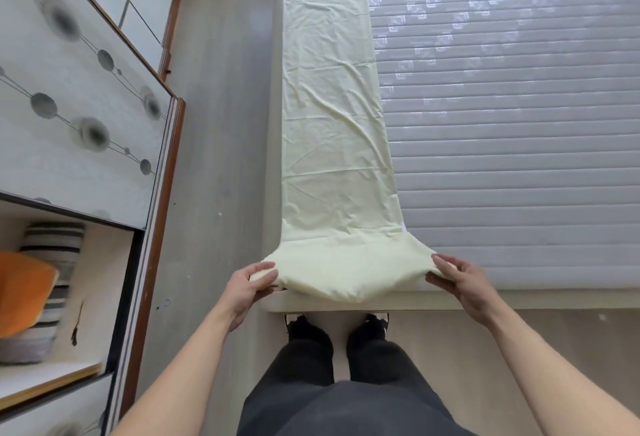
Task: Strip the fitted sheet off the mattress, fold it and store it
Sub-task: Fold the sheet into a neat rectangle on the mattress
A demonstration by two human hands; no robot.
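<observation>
The pale yellow sheet (337, 130) lies folded into a long strip along the left edge of the bare mattress (519, 124) — its near end lifted. The left hand (251, 288) and right hand (462, 281) each pinch a near corner (fingers curled round the cloth) — just above the mattress's near edge.

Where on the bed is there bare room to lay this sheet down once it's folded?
The quilted grey mattress lies bare right of the pale yellow folded sheet. The mattress's left strip is covered; both hands grip the sheet's near end.
</observation>
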